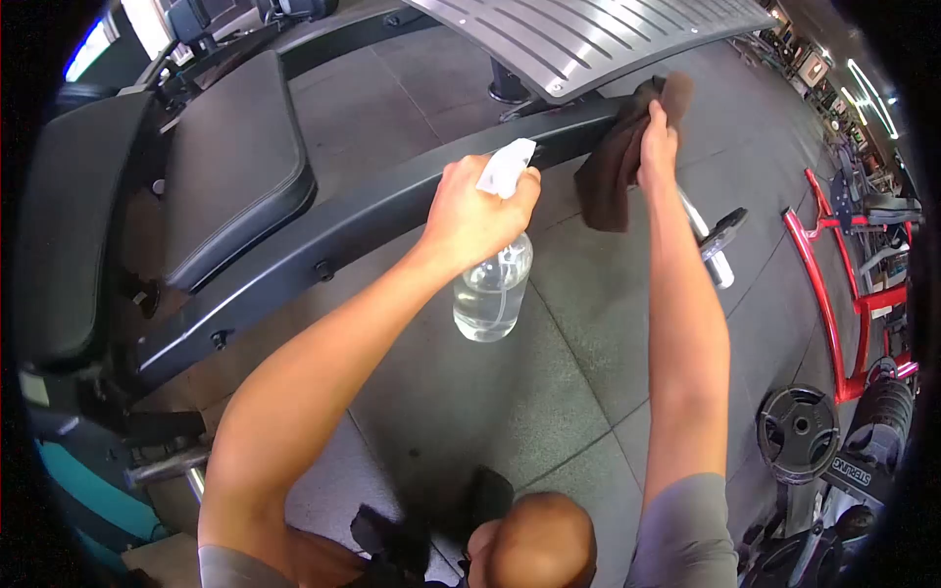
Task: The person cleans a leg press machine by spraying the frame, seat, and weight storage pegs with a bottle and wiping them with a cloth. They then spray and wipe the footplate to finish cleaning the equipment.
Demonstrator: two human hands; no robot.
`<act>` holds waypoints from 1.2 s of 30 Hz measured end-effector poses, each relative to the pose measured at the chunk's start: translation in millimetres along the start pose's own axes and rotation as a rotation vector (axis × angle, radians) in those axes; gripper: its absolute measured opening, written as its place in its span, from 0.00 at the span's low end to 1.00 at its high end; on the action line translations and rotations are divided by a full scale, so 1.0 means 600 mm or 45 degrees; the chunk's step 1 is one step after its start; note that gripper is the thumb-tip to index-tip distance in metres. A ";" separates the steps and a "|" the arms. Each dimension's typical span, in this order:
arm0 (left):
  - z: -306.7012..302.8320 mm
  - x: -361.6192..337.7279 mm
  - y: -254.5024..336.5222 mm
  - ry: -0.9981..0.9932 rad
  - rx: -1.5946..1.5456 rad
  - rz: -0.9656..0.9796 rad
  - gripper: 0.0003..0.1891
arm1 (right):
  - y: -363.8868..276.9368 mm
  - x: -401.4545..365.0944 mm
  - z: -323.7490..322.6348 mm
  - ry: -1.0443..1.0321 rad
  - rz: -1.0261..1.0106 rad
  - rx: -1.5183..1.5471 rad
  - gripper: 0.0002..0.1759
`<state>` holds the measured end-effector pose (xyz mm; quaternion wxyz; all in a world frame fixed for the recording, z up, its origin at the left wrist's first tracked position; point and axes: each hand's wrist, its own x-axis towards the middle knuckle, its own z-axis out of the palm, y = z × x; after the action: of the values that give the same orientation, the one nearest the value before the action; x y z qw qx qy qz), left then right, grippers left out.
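Observation:
My left hand [477, 208] is wrapped round the neck of a clear spray bottle [493, 299] with a white trigger head [508, 169]. Clear liquid fills much of the bottle, which hangs upright in front of a dark machine frame beam [392, 191]. Over to the right, my right hand [659, 147] grips a dark brown cloth [606, 186] that drapes down over the end of that beam. Just above the cloth is the slotted metal footplate [608, 39] of the machine.
Black padded cushions [235, 167] of the machine lie at the left. A chrome bar [711, 245] sticks out beyond my right forearm. Red machine frames [833, 294] and a black weight plate [799, 431] stand at the right on the dark tiled floor [578, 431].

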<state>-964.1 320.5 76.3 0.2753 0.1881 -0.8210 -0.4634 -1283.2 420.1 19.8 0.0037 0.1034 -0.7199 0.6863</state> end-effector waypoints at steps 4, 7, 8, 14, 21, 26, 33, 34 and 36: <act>0.006 0.037 -0.009 -0.057 -0.073 0.019 0.14 | -0.009 0.111 0.007 -0.069 -0.633 -0.957 0.35; -0.001 0.067 -0.004 -0.105 -0.116 -0.058 0.13 | -0.016 0.146 0.011 -0.244 -0.876 -1.411 0.29; -0.001 0.070 -0.006 -0.127 -0.114 -0.109 0.13 | -0.012 0.143 0.005 -0.272 -0.898 -1.389 0.29; -0.017 0.077 0.016 -0.207 -0.052 -0.172 0.13 | -0.026 0.129 0.017 -0.249 -0.836 -1.448 0.28; -0.005 0.068 0.008 -0.099 -0.083 -0.239 0.12 | -0.023 0.121 0.005 -0.330 -0.863 -1.382 0.27; -0.024 0.092 0.003 -0.267 -0.042 -0.162 0.10 | -0.014 0.139 0.008 -0.282 -0.896 -1.377 0.25; -0.035 0.116 0.023 -0.343 -0.226 -0.206 0.07 | 0.056 0.139 -0.038 -0.398 -1.080 -1.439 0.16; -0.035 0.118 0.020 -0.344 -0.211 -0.224 0.07 | 0.079 0.139 -0.055 -0.427 -1.074 -1.424 0.16; -0.042 0.116 0.014 -0.421 -0.183 -0.274 0.07 | 0.117 0.140 -0.085 -0.475 -1.052 -1.400 0.15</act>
<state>-1003.2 268.9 113.6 0.0985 0.1759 -0.7952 -0.5719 -1383.4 461.2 -34.3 0.1920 0.4667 -0.8523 0.1371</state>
